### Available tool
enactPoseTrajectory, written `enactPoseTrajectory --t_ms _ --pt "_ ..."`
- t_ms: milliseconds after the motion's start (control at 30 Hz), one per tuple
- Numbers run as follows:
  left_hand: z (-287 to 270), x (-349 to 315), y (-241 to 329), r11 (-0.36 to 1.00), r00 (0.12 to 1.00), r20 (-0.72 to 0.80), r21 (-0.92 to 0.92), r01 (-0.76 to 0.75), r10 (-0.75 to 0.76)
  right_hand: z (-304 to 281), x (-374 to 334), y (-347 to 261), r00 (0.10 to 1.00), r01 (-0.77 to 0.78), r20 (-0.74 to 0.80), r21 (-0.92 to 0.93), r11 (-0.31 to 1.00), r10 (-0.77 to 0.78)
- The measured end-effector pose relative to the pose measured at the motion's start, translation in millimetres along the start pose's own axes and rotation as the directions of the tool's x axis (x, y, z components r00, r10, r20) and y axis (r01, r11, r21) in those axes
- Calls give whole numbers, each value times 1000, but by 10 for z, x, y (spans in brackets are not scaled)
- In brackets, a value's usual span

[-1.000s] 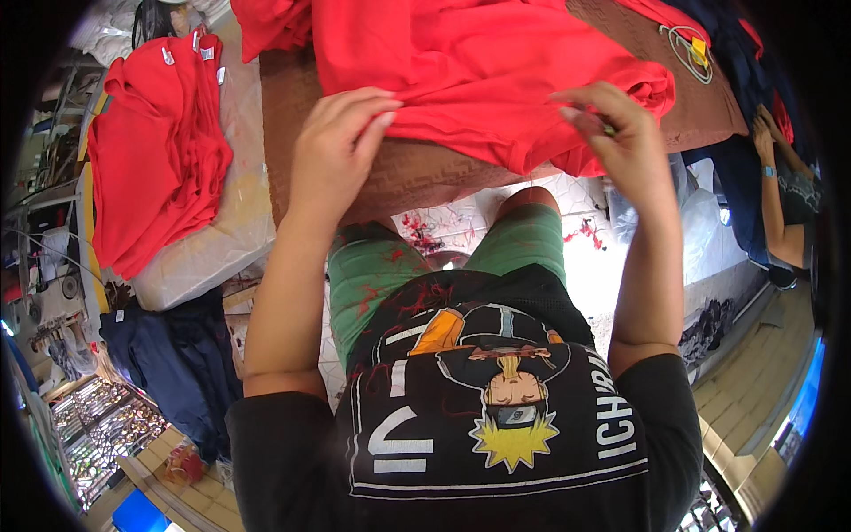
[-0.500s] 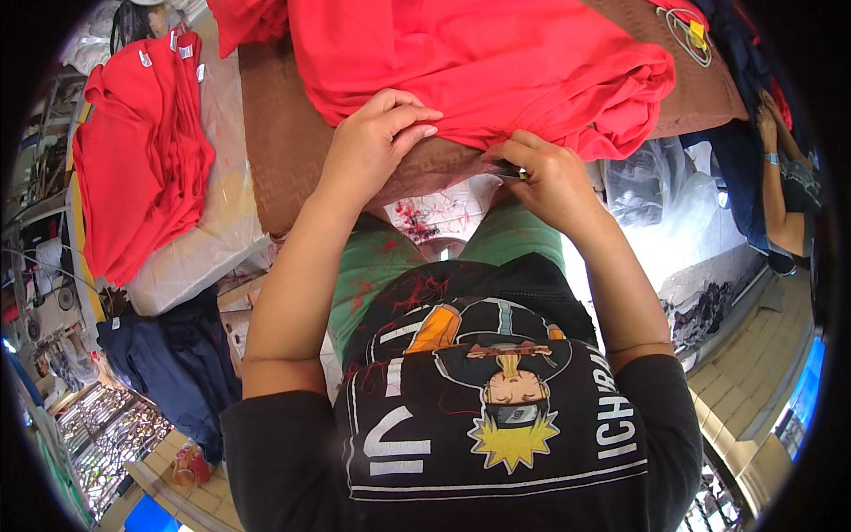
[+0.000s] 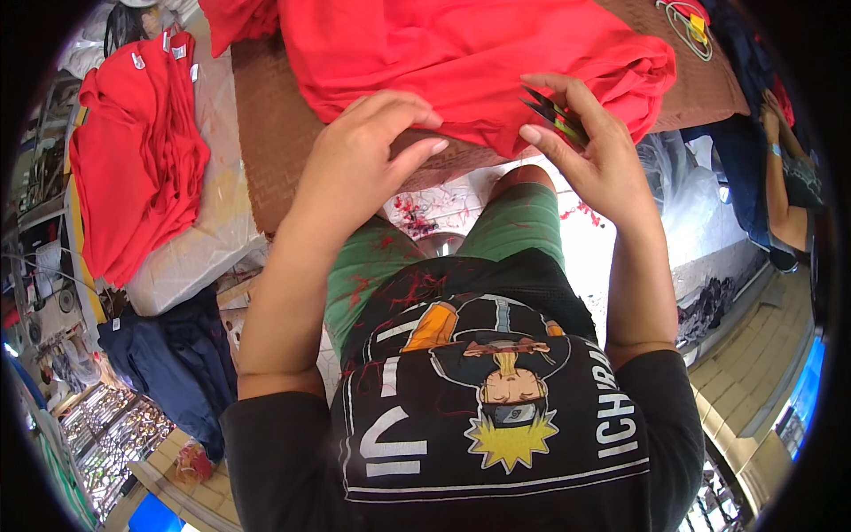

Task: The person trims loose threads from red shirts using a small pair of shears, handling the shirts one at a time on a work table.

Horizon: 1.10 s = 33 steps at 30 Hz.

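A large red garment (image 3: 443, 53) lies bunched on a table with a brown patterned cloth (image 3: 275, 142), its near edge hanging close to the table's front. My left hand (image 3: 363, 155) is at that near edge, thumb and forefinger apart, with nothing visible between them. In my right hand (image 3: 603, 151) is a pair of thread snips (image 3: 567, 126) with yellow-green on the handle. Their dark blades point up and left, above the red cloth. The snips' handle is partly hidden by my fingers.
More red garments (image 3: 142, 160) are piled on a plastic-covered surface (image 3: 226, 186) at left, above dark blue clothing (image 3: 168, 363). A coiled pale cord with a yellow piece (image 3: 696, 31) lies at the far right. Another person's arm (image 3: 776, 177) shows at the right rim. Red thread scraps (image 3: 412, 217) litter the floor.
My right hand has come away from the garment's edge, up and to the right, so the snips now show plainly. My left thumb and forefinger have spread apart.
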<state>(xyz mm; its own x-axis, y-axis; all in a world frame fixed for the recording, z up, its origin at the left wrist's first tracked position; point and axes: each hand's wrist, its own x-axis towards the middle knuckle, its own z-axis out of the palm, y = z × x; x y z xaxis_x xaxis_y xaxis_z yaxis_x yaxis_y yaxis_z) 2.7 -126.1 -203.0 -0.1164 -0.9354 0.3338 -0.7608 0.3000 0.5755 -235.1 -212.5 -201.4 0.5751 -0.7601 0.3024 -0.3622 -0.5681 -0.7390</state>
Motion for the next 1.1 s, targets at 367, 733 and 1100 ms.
enactPoseTrajectory --t_ms 367,733,1100 --pt "589 -58 -112 987 972 -233 160 0 38 468 -90 228 975 -200 4 456 867 223" --pt "528 -200 -30 1000 986 -167 23 -7 11 455 -221 225 994 -108 6 279 954 111" --pt "541 -214 -12 1000 983 -181 -6 -13 12 413 -232 111 998 52 36 -127 991 -48"
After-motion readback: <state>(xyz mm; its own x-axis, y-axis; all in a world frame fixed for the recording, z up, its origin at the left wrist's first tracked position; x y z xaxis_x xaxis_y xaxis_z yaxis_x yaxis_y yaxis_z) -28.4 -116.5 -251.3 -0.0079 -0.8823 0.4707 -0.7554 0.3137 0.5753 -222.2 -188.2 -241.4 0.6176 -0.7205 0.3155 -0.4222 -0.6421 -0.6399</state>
